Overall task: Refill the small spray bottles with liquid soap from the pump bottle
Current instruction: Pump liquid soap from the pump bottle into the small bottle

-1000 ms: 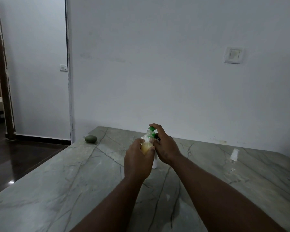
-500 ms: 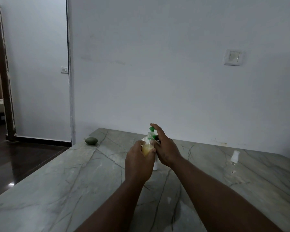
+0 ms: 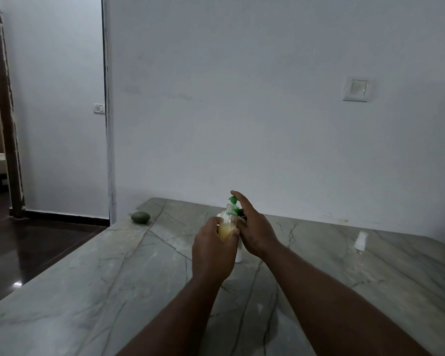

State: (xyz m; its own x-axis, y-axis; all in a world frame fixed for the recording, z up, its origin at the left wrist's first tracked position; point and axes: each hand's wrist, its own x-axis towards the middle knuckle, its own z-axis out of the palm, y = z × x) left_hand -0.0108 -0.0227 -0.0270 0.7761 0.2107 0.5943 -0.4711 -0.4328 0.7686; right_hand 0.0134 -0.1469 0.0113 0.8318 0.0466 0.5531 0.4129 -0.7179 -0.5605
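My left hand (image 3: 212, 249) grips a small clear spray bottle (image 3: 228, 222) with its cap off, roughly half full of yellow liquid soap. Its open neck sits right under the green nozzle of the pump bottle (image 3: 233, 200). The pump bottle's white body (image 3: 239, 254) stands on the marble table behind my hands and is mostly hidden. My right hand (image 3: 252, 227) rests on the green pump head with the fingers stretched over it. A second small clear spray bottle (image 3: 359, 249) with a white spray cap stands at the right of the table.
A dark green oval object (image 3: 140, 217) lies at the table's far left corner. The grey veined marble table (image 3: 113, 291) runs up to the white wall. Left of the table the dark floor (image 3: 36, 242) leads to a doorway.
My right hand's fingers have lifted and straightened over the pump head, and the green nozzle stands slightly higher. The small bottle stays under the nozzle.
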